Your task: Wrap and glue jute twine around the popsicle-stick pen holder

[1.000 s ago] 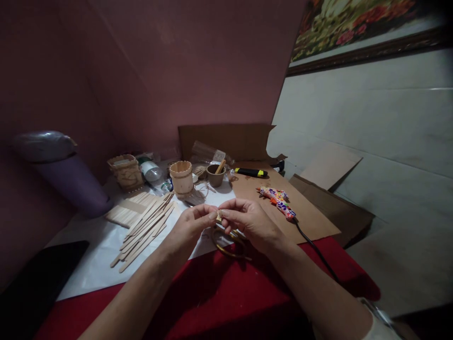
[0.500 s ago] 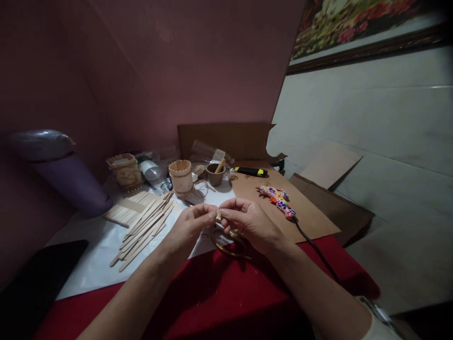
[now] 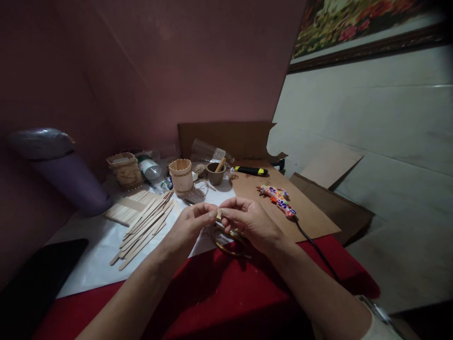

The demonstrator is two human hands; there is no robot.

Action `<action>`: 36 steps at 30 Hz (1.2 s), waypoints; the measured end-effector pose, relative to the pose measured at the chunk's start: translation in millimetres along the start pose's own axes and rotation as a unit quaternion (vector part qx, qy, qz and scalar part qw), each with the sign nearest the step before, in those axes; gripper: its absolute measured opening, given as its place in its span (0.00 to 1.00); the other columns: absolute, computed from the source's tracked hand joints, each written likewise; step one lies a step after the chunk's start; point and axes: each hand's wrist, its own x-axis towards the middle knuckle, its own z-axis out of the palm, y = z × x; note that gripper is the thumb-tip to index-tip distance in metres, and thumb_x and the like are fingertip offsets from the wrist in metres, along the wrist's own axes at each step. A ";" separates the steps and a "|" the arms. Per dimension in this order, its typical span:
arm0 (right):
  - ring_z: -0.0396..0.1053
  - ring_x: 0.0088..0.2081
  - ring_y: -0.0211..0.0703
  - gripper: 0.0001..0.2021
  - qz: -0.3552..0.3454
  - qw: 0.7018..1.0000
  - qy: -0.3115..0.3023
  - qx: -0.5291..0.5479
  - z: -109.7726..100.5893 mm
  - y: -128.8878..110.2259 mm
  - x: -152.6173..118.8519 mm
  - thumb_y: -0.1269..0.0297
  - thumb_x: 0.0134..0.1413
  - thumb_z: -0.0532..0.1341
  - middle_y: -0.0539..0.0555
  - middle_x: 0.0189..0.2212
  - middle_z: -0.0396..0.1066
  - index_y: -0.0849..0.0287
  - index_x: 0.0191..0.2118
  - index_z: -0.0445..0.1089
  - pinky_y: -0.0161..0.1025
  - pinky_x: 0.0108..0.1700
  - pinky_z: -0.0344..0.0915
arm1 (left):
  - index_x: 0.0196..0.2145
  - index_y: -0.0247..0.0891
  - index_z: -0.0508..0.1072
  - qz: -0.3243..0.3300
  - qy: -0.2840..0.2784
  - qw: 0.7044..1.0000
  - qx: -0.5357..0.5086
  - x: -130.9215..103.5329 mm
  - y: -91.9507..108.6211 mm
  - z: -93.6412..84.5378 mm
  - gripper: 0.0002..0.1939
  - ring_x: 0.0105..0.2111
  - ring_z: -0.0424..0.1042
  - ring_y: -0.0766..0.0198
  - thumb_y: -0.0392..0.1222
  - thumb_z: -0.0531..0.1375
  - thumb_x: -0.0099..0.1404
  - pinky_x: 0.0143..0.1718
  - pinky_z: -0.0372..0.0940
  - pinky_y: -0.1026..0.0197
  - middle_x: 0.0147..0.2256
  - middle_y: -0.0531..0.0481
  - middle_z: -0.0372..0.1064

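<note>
Between the fingertips of both hands is a small pale piece [image 3: 219, 216], too small and covered to name surely. My left hand [image 3: 196, 221] pinches it from the left, thumb against index finger. My right hand [image 3: 249, 222] pinches its other side, the remaining fingers curled. Beneath my right hand lie scissors [image 3: 221, 248] with gold-coloured handles, partly hidden by it. To the left, several long wooden craft sticks [image 3: 146, 231] are fanned over white paper [image 3: 88, 269]. A banded bundle of sticks [image 3: 123, 211] rests beside them.
Beyond my hands stand a stick-covered cup [image 3: 181, 178], a brown pot [image 3: 215, 175] with a stick in it and a second wooden container [image 3: 124, 170]. On cardboard [image 3: 311, 219] at right lie a utility knife [image 3: 251, 171] and a flower-patterned glue gun [image 3: 278, 199] with its cord.
Almost nothing differs. Both hands keep the same pinch on the small piece, and the things on the table stay in place.
</note>
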 end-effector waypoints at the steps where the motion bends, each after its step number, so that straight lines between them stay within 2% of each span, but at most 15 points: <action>1: 0.68 0.23 0.30 0.08 -0.001 1.000 -0.002 0.001 0.1 -0.1 0.0 0.68 0.42 0.70 0.48 0.23 0.71 0.63 0.30 0.73 0.29 0.26 0.65 | 0.27 0.32 0.74 0.000 0.001 1.000 0.003 0.0 -0.1 -0.2 0.08 0.28 0.70 0.64 0.41 0.63 0.59 0.33 0.63 0.62 0.27 0.46 0.74; 15: 0.68 0.24 0.31 0.09 -0.005 1.000 0.015 -0.011 2.6 -2.3 -1.1 0.67 0.41 0.71 0.48 0.23 0.71 0.62 0.29 0.72 0.29 0.26 0.66 | 0.29 0.33 0.74 -0.002 0.003 1.000 0.020 0.5 -3.3 -3.9 0.09 0.28 0.70 0.64 0.43 0.63 0.59 0.34 0.63 0.62 0.28 0.45 0.74; 28: 0.66 0.21 0.31 0.06 -0.031 0.998 0.022 -0.059 3.8 -2.2 -2.6 0.66 0.44 0.69 0.47 0.21 0.70 0.61 0.29 0.72 0.30 0.25 0.64 | 0.29 0.33 0.74 0.005 0.005 1.000 0.020 0.6 -3.9 -4.3 0.09 0.28 0.70 0.64 0.44 0.63 0.59 0.34 0.62 0.61 0.29 0.46 0.74; 36: 0.66 0.21 0.31 0.07 -0.037 0.995 0.036 -0.080 5.9 -4.1 -4.3 0.65 0.44 0.69 0.47 0.21 0.70 0.60 0.29 0.72 0.31 0.24 0.64 | 0.28 0.33 0.74 0.008 0.028 0.999 0.036 0.9 -3.4 -4.3 0.09 0.28 0.68 0.65 0.43 0.65 0.57 0.33 0.61 0.63 0.27 0.47 0.72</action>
